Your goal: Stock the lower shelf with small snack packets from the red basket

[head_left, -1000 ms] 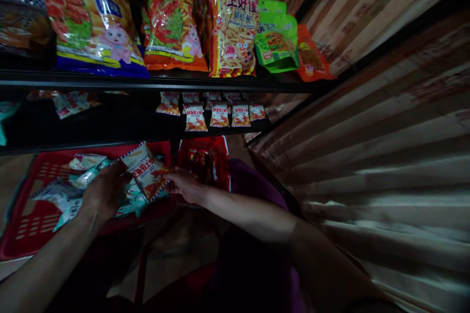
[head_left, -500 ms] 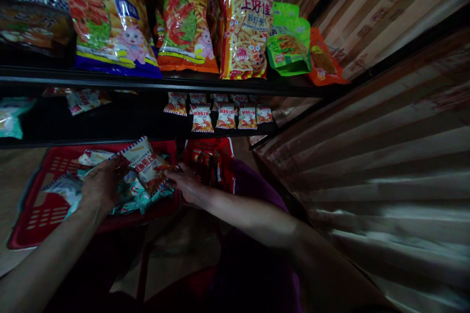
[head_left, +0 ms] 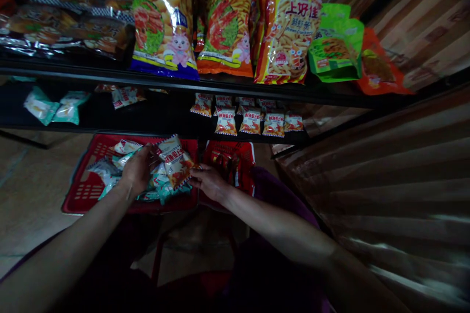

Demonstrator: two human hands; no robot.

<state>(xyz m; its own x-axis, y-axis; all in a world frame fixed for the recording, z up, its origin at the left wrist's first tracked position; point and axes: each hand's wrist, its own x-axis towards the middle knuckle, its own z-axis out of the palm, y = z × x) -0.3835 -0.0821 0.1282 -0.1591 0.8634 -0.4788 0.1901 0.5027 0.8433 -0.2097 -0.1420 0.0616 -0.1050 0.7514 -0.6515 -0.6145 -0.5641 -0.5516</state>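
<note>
A small white-and-orange snack bag [head_left: 175,160] is held tilted between my two hands, above the red basket [head_left: 82,190]. My right hand [head_left: 211,182] pinches its lower right edge. At the bag's upper left edge, my left hand [head_left: 138,170] is closed on it, its fingertips partly hidden. Beneath the hands, the basket holds several teal-and-white snack bags [head_left: 161,193] and a few white ones. To the right stands a second red basket [head_left: 251,156] with dark red packets [head_left: 220,161] in it.
On the lower black shelf are rows of small snack bags [head_left: 250,121] and two teal bags [head_left: 71,107] at left. The upper shelf edge [head_left: 161,83] carries large chip bags [head_left: 165,24] and overhangs it. A corrugated wall [head_left: 385,181] rises on the right.
My view has turned left, so shelves and baskets sit farther right in the picture and more teal bags show. Both hands keep their hold on the white-and-orange snack bag above the basket.
</note>
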